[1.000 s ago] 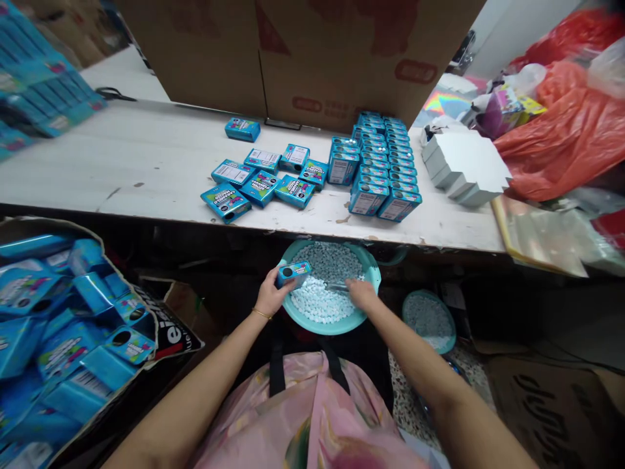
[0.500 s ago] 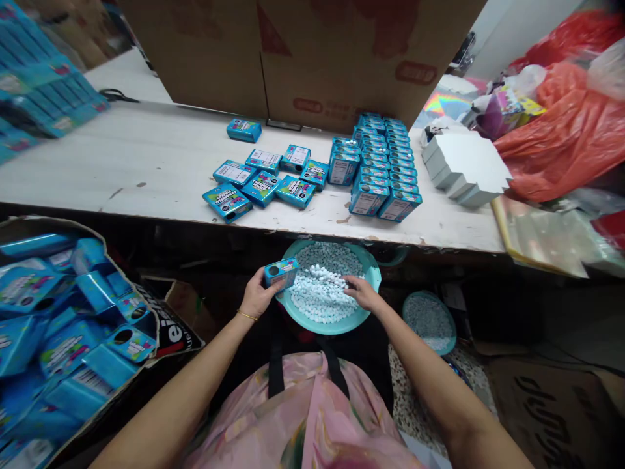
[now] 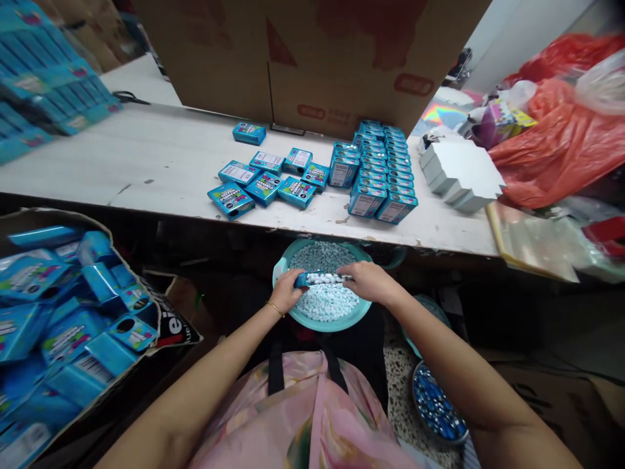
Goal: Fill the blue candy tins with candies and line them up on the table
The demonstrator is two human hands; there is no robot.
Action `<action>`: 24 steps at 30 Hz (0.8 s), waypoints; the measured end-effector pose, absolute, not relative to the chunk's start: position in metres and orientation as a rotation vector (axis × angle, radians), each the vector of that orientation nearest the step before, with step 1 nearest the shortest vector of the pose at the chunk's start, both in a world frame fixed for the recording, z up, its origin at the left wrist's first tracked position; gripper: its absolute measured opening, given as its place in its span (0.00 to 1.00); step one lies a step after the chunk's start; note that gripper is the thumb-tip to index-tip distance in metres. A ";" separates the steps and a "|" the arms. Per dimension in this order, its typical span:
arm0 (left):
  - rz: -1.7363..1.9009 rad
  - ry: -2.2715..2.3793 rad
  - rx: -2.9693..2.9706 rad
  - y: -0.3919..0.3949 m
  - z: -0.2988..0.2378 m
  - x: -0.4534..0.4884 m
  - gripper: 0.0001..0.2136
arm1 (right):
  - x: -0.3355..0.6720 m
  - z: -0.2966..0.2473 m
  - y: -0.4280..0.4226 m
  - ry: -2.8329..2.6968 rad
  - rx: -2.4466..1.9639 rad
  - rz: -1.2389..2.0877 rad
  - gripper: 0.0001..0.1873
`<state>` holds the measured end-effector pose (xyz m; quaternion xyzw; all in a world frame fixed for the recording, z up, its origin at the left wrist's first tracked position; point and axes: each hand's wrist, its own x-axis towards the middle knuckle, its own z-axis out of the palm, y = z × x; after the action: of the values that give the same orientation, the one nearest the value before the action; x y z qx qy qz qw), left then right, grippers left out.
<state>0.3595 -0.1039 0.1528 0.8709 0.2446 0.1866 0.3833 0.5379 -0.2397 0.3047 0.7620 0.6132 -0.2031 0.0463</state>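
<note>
My left hand (image 3: 288, 292) is closed around a small blue candy box (image 3: 301, 280), tipped over a turquoise basin (image 3: 336, 324). Small white and pale blue pellets (image 3: 326, 305) fill the basin. My right hand (image 3: 367, 281) is closed on what looks like a small clear scoop (image 3: 326, 278) heaped with white pellets, its far end against the box. The scoop's edges are hard to make out, and the box's opening is hidden.
Several loose blue boxes (image 3: 263, 187) lie on the white table (image 3: 176, 176), near upright rows of boxes (image 3: 374, 172). A large carton (image 3: 312, 65) stands behind. Left is a bag of boxes (image 3: 63, 312); right are white cards (image 3: 461, 170) and a bowl of blue-wrapped pieces (image 3: 439, 400).
My left hand has moved right with the box and tipped it over the basin. My right hand has brought the scoop of pellets up against the box.
</note>
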 end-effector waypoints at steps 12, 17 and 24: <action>0.635 0.739 1.985 -0.089 0.153 0.337 0.18 | 0.571 0.258 -0.263 1.571 2.510 -0.664 0.17; 0.627 0.809 1.862 -0.085 0.157 0.329 0.19 | 0.533 0.163 -0.238 1.440 2.594 -0.882 0.18; 0.691 0.904 1.730 -0.073 0.169 0.325 0.17 | 0.507 0.109 -0.216 1.552 2.946 -1.602 0.18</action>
<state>0.3252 -0.0731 0.1689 0.7187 0.3754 0.2870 0.5101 0.5069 -0.2156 0.1089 0.7669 0.4041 -0.4169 -0.2735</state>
